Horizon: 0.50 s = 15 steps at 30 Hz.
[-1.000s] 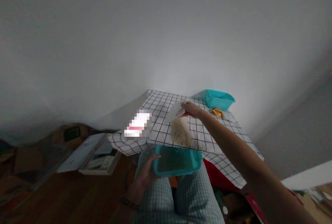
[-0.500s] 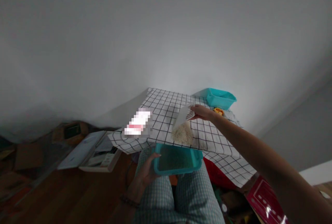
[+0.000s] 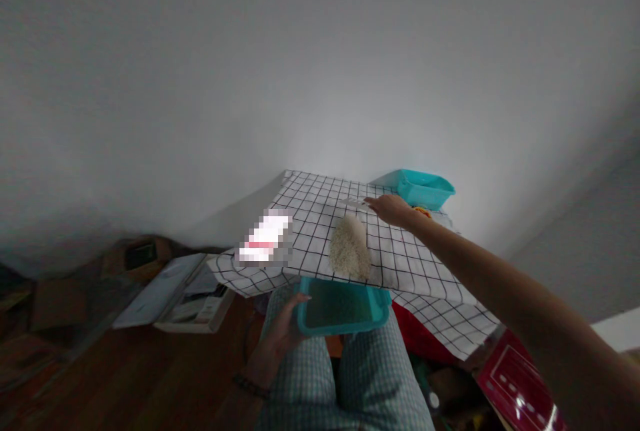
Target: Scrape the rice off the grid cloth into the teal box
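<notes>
The right hand (image 3: 395,210) reaches out over the cloth-covered worktop (image 3: 310,208), its fingers closed, as far as can be made out, on a white card (image 3: 353,202) held low just beyond the pile of grain (image 3: 349,254). The left hand (image 3: 285,331) grips the left end of the teal tray (image 3: 345,332), held at the worktop's near edge just below the pile. The step in hand looks like setting the card behind the grain. Drawing the grain towards the tray would call for a flat, steady edge and the tray kept tight under the cloth.
</notes>
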Each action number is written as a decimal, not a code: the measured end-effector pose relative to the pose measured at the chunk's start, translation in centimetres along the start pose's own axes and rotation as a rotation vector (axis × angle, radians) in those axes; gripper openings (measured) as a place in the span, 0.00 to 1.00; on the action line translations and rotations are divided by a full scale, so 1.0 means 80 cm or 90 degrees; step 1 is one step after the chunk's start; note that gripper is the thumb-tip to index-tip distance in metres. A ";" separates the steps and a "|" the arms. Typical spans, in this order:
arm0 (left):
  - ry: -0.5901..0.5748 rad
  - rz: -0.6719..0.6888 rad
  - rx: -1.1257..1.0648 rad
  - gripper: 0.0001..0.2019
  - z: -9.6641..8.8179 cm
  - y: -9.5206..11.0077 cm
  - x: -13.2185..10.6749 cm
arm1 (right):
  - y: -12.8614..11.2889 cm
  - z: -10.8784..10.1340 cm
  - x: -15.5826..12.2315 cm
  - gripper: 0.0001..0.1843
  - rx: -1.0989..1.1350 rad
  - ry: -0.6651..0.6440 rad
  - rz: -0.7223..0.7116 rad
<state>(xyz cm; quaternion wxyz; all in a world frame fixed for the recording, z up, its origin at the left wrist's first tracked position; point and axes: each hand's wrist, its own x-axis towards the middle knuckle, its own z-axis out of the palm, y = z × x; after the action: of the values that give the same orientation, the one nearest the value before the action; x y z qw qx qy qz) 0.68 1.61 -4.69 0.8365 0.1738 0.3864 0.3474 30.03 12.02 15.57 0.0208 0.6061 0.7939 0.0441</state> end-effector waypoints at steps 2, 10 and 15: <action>0.006 0.000 0.005 0.12 0.000 -0.001 0.000 | -0.017 0.012 0.000 0.26 -0.098 -0.019 -0.046; -0.024 -0.020 -0.019 0.15 -0.004 -0.002 0.006 | -0.056 0.023 -0.030 0.25 -0.159 -0.034 -0.115; -0.017 -0.004 -0.024 0.12 -0.001 -0.001 0.002 | -0.068 0.025 -0.059 0.26 -0.154 -0.038 -0.132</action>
<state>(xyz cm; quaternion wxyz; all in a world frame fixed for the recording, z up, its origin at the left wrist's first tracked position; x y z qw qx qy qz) 0.75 1.65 -4.88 0.8457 0.1614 0.3695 0.3496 26.19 6.16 12.95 0.1214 0.5151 0.8401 0.1190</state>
